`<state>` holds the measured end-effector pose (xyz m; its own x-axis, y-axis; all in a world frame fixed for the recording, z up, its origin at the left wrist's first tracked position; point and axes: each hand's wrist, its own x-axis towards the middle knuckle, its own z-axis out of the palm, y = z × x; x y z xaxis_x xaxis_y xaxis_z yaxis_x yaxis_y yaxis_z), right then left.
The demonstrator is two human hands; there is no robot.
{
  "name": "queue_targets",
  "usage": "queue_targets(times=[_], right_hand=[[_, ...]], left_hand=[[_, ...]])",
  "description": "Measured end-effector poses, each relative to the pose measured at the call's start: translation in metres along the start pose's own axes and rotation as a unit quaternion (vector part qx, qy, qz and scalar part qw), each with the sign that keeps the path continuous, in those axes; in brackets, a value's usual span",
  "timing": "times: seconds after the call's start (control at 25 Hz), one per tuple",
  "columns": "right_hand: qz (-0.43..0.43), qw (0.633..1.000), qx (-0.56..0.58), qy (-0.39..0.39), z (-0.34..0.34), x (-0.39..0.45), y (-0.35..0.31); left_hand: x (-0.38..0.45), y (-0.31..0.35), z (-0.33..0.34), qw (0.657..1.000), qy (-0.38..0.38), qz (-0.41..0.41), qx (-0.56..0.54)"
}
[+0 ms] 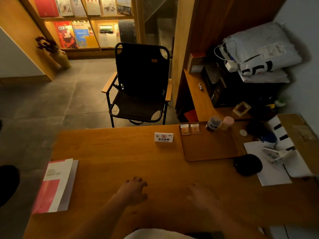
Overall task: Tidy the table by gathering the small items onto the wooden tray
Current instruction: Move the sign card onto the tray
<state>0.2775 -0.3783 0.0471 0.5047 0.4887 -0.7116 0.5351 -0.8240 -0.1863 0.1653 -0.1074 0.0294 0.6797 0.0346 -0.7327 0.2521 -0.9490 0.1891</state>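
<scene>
A: Two bare hands hover over the near edge of the wooden table [112, 152]. The left hand [133, 191] is palm down, fingers curled and slightly apart, holding nothing. The right hand [201, 197] is blurred; its fingers appear spread, and nothing shows in it.

B: Position of the wooden tray [209, 149]?

A: Far right of the table, well apart from both hands. Two small sachets [189, 129] lie side by side at its far left corner. A dark lidded jar [213, 123] and a pink cylindrical container [227, 123] stand together at its far edge.

B: Items off the tray?

A: A no-smoking sign [163, 137] stands just left of it; a black round object [248, 164] rests near its right corner, partly on white paper [269, 173]. A red-and-white magazine [55, 185] lies at the table's left edge.
</scene>
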Motion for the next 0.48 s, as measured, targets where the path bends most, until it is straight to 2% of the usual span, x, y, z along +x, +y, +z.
queue_targets(times=[0.24,0.48], right_hand=[[0.005,1.0,-0.007,-0.008,0.02,0.023,-0.011],[0.006,0.999,-0.008,0.053,0.039,0.067,-0.007]], left_hand=[[0.019,-0.021,0.012,0.999,0.035,0.008,0.005],[0.058,-0.027,0.019,0.994,0.106,0.007,0.028]])
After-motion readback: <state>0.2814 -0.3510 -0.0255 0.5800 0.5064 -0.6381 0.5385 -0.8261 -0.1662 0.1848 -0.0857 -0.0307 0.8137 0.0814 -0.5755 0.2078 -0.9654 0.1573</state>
